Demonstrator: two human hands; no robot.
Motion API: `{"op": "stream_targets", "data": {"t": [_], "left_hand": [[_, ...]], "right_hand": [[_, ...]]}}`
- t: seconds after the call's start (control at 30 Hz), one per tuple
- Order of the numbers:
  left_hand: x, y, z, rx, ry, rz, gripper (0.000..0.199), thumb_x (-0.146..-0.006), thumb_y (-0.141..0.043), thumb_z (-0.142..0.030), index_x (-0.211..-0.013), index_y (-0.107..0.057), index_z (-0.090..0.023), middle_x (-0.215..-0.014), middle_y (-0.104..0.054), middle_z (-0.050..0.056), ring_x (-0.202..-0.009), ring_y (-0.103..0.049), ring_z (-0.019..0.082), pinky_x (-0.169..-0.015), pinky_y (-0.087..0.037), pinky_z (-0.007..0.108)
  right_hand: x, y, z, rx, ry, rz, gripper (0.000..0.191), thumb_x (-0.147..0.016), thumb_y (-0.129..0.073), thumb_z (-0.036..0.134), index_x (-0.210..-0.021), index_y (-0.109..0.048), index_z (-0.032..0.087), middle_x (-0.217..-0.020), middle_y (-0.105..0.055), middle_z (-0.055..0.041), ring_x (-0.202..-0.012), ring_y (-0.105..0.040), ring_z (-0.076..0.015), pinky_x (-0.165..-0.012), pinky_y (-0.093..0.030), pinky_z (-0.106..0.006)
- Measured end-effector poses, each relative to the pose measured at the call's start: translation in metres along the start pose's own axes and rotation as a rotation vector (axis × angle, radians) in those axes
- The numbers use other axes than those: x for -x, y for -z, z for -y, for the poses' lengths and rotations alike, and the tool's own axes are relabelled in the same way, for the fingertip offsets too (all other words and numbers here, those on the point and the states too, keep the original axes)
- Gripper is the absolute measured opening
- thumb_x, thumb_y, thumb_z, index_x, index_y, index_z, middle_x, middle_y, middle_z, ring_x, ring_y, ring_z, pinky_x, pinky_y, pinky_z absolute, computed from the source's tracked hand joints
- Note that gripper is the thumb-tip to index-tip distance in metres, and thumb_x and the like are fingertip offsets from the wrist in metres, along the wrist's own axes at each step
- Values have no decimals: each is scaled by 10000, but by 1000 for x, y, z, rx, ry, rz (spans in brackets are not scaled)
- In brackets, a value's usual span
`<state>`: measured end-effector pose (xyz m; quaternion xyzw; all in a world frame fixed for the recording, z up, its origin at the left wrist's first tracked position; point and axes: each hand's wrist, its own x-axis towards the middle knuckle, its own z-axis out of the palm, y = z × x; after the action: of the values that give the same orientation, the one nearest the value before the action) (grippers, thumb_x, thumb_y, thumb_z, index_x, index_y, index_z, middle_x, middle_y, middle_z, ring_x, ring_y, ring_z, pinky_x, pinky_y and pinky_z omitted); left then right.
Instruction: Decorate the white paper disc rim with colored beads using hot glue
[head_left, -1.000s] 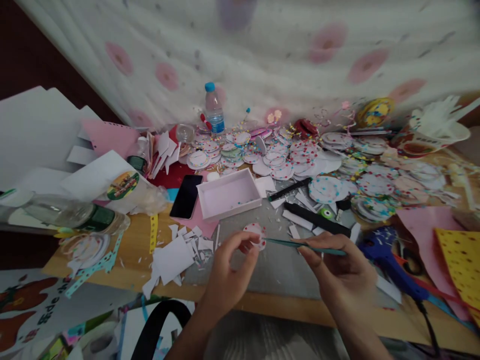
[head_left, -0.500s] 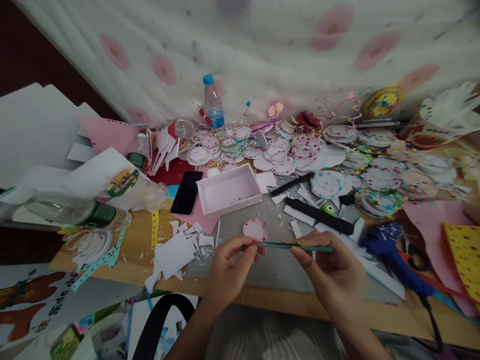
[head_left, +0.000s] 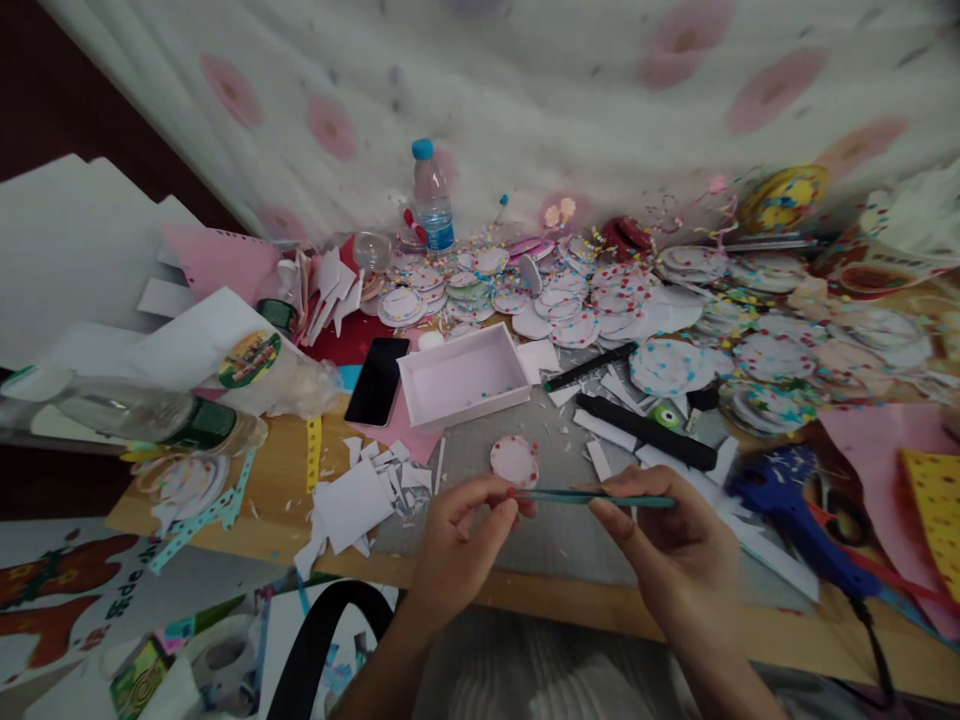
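Now my left hand (head_left: 457, 545) pinches one end of a thin teal strip (head_left: 592, 497) and my right hand (head_left: 675, 560) grips the other, keeping it flat and level above the grey surface (head_left: 555, 540), near a round dotted paper disc (head_left: 514, 461).

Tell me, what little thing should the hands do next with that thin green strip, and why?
Probably lower the thin teal-green paper strip toward the small round white disc with red dots. The left hand pinches one end and the right hand the other, so it hangs level above the grey mat, just in front of that disc, touching nothing.
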<state>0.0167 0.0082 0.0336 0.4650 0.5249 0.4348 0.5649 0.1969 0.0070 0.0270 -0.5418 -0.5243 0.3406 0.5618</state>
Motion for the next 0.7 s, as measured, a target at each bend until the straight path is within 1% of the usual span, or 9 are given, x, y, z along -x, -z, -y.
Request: {"op": "stream_targets", "data": {"t": [0.13,0.27,0.37,0.53,0.7], "left_hand": [[-1,0,5,-8,-12,-12,157,-858,-565,-212,-816,-711,-170,-787,-718,31,-711,-626,135,-662,-502,208],[-1,0,8,-8,-14,-17,166,-867,-553,-208,-809,-702,-166,-781,-715,32,-700,-621,130,-652,-499,204],[1,1,6,-24,-21,-8,169,-867,-552,-203,-799,-700,-160,-797,-715,38,-690,-618,125,-650,-505,201],[1,3,0,-91,-73,12,170,-871,-552,-204,-806,-703,-161,-801,-714,40,-703,-623,127,-659,-505,198],[1,1,-1,-105,-66,7,181,-869,-548,-207,-802,-708,-158,-789,-719,48,-675,-621,135,-642,-506,210]], "right_hand": [[1,0,-1,-5,-15,10,84,-768,-709,205,-808,-646,244,-747,-616,11,-673,-571,-110,-560,-455,-181],[2,-1,-4,-37,-25,-1,88,-771,-710,202,-812,-646,246,-757,-615,8,-716,-581,-116,-609,-461,-191],[1,-1,-5,-45,-14,-17,85,-774,-709,202,-808,-645,246,-748,-609,9,-733,-583,-119,-628,-461,-197],[1,-1,-3,-24,-4,25,90,-780,-703,192,-817,-640,244,-753,-613,4,-716,-572,-122,-592,-446,-201],[4,0,-1,-65,4,43,93,-800,-679,176,-813,-619,245,-731,-598,9,-699,-548,-126,-588,-440,-216]]}}
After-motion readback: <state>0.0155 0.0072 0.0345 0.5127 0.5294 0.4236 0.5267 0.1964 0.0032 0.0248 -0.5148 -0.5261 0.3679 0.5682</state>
